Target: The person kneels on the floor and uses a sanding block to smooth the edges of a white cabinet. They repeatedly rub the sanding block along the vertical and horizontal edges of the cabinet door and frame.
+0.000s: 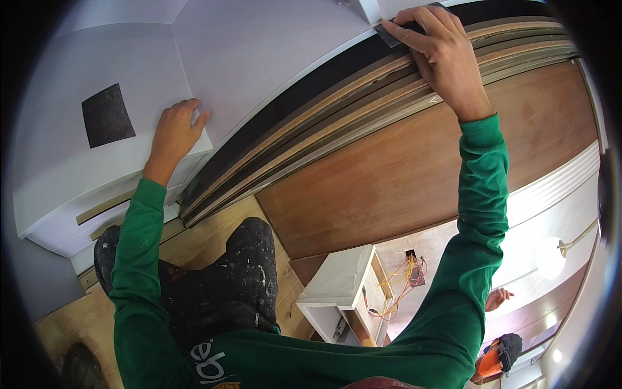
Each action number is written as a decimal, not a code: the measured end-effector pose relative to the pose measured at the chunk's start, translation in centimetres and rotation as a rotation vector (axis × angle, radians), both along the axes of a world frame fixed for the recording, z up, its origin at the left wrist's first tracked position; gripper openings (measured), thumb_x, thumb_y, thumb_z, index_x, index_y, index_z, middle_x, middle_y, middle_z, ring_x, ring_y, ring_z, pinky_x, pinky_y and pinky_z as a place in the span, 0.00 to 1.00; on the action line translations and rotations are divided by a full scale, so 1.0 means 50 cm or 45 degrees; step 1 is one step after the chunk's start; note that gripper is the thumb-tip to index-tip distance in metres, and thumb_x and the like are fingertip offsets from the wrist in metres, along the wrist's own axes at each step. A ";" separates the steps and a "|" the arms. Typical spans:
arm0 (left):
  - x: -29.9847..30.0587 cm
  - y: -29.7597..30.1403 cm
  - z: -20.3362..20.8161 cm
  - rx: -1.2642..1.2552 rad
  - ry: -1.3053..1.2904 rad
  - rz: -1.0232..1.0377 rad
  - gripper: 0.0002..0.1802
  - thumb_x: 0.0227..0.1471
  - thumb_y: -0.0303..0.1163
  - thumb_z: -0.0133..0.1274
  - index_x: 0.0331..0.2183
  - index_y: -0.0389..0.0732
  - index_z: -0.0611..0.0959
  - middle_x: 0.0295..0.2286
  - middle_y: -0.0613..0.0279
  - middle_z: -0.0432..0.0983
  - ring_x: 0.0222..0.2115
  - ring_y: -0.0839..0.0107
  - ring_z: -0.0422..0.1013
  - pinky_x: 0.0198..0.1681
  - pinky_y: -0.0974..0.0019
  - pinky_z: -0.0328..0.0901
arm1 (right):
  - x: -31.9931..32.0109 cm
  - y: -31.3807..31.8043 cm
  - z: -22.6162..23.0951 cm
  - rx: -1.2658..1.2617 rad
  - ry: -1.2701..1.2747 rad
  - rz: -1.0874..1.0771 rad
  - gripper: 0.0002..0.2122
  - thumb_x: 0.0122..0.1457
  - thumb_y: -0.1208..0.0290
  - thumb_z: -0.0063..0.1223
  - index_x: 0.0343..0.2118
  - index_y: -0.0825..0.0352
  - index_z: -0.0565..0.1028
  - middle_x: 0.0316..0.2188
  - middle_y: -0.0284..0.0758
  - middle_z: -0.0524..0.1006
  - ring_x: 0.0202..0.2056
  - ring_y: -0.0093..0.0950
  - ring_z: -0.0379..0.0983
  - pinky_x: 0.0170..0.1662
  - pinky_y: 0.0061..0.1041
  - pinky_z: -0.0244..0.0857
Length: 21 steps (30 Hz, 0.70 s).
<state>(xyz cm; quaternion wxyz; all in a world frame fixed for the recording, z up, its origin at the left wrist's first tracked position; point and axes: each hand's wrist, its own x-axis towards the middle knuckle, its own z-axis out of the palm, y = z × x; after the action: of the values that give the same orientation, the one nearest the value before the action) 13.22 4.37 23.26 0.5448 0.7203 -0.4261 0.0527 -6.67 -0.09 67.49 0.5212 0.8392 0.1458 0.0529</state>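
My right hand point(447, 55) reaches up at the top right and grips a folded piece of dark sandpaper point(389, 34) against a white edge point(350, 47). Fingers and thumb partly cover the sandpaper. On the left, my left hand point(175, 133) rests on the white cabinet top point(55, 168) near its corner, thumb apart from the fingers, nothing held. Beside it lies a dark, dusty square sheet, apparently sandpaper point(108, 115). Behind my right hand run the edges of several stacked sliding panels point(311, 120) in a dark track.
A brown wooden panel point(414, 165) stands to the right of the tracks. Below it is a small white cabinet point(340, 275) near loose coloured wires point(414, 275) from a wall box. Another person point(499, 356) in a dark cap is at the lower right.
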 end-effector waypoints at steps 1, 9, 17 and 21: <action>0.001 0.003 0.003 0.033 0.015 -0.008 0.22 0.63 0.41 0.59 0.48 0.31 0.86 0.45 0.39 0.83 0.46 0.42 0.79 0.52 0.48 0.72 | 0.001 -0.002 -0.001 -0.008 0.000 -0.002 0.17 0.53 0.77 0.64 0.47 0.63 0.87 0.42 0.36 0.79 0.48 0.37 0.74 0.56 0.39 0.67; 0.014 0.011 0.007 0.039 0.035 -0.019 0.23 0.63 0.41 0.59 0.48 0.30 0.85 0.45 0.38 0.83 0.45 0.42 0.79 0.51 0.49 0.72 | 0.014 0.007 0.015 -0.192 -0.033 -0.018 0.16 0.53 0.77 0.62 0.46 0.63 0.87 0.42 0.35 0.80 0.48 0.37 0.75 0.57 0.38 0.67; -0.008 0.009 0.014 0.063 0.066 -0.044 0.22 0.63 0.42 0.60 0.48 0.32 0.86 0.45 0.40 0.84 0.45 0.43 0.79 0.51 0.50 0.72 | -0.077 0.032 0.080 -0.416 -0.318 0.117 0.27 0.51 0.84 0.59 0.56 0.53 0.84 0.49 0.27 0.80 0.54 0.34 0.75 0.58 0.37 0.67; 0.001 0.011 0.008 -0.066 -0.004 -0.019 0.20 0.64 0.41 0.59 0.48 0.33 0.86 0.45 0.43 0.84 0.46 0.44 0.79 0.51 0.50 0.72 | -0.126 0.028 0.021 -0.259 -0.270 0.229 0.28 0.49 0.82 0.60 0.55 0.54 0.85 0.49 0.28 0.80 0.54 0.34 0.75 0.58 0.38 0.69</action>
<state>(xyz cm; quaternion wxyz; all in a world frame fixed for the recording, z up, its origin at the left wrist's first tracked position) 13.25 4.90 23.67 0.5629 0.7027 -0.4309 0.0608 -12.97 1.33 68.57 0.6092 0.7553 0.1691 0.1725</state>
